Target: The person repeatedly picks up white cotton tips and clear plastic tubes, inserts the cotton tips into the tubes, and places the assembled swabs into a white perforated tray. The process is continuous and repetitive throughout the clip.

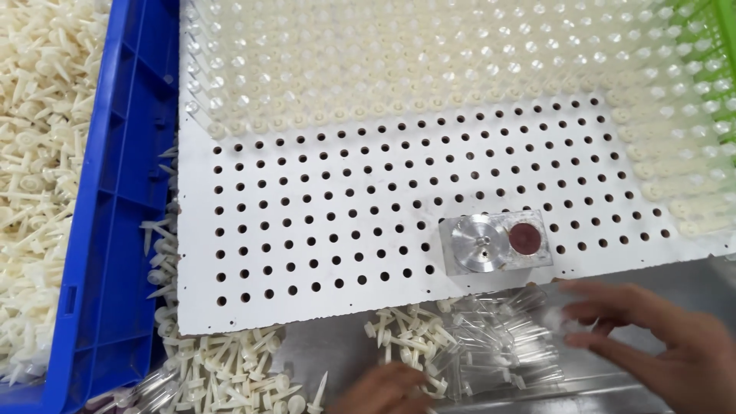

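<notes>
At 5 o'clock of white perforated plastic board (pixel 322 230): right hand (pixel 667 337) spread, released, over clear plastic tubes (pixel 498 345); left hand (pixel 383 391) grip unclear. Risk: sweep scatters cream plastic pins (pixel 230 368).

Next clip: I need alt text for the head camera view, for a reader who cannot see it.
Two bare hands, the right hand and the left hand, reach into a pile of clear plastic tubes and cream pointed plugs on a metal surface. Above lies a white perforated board, partly filled with assembled pieces, bearing a small metal block; a blue bin of plugs stands left.
</notes>
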